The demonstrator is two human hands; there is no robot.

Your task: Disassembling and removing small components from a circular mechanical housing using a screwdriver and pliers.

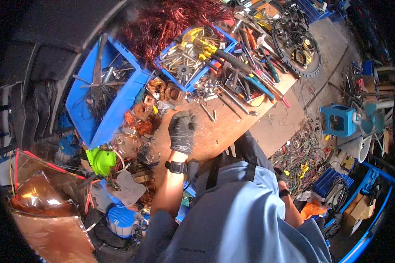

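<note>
My left hand [183, 129], in a dark grey knit glove, hovers over or rests on the wooden table's [206, 140] near left part; which of the two I cannot tell. Its fingers are curled closed, and whatever they may hold is hidden. Just beyond it lie two short metal rods [210, 113]. To its left sits a pile of copper coil windings [142, 111]. My right hand [281, 175], also in a dark glove, hangs low beside my body at the right. Its fingers are mostly hidden behind my clothing.
A large blue crate [118, 105] with metal scrap stands at the left; a smaller blue bin [180, 81] holds bolts. Hammers, pliers and screwdrivers [254, 83] crowd the far right of the table near a round black tray [309, 57]. Tangled wires [298, 153] cover the floor.
</note>
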